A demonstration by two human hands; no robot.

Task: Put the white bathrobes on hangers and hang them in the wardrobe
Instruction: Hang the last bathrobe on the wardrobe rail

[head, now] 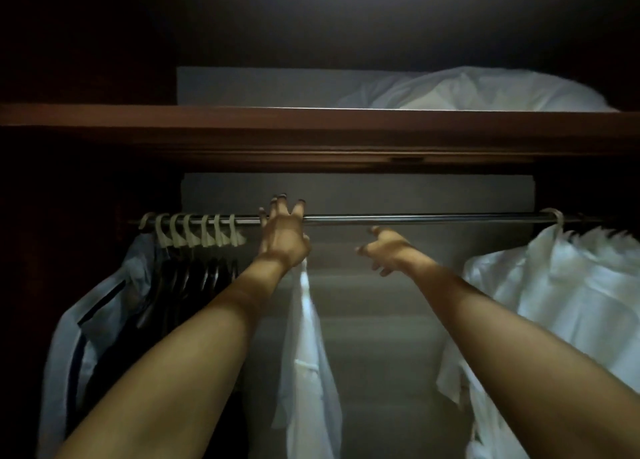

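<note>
Forearms fill the near frame, both reaching up and away into the wardrobe. Left hand is at the chrome rail, fingers spread and hooked over the bar. A white bathrobe hangs edge-on directly beneath it; its hanger is hidden by the hand, so I can't tell whether the hook is seated or pinched against the palm. Right hand is just below the rail, touching nothing, fingers loosely spread and empty.

Second bathrobe already hangs at the far right on a pale hook. Left end of the rail holds a bunch of spare hangers (dark bodies, pale hooks) plus a pale garment bag. White bedding sits on the top shelf.

Step, my read: seating the middle robe on the rail. Next move calls for confirming the hook is fully over the bar, releasing, then squaring the robe so it faces out.

No legible brands, labels or writing (too dark and blurred).
</note>
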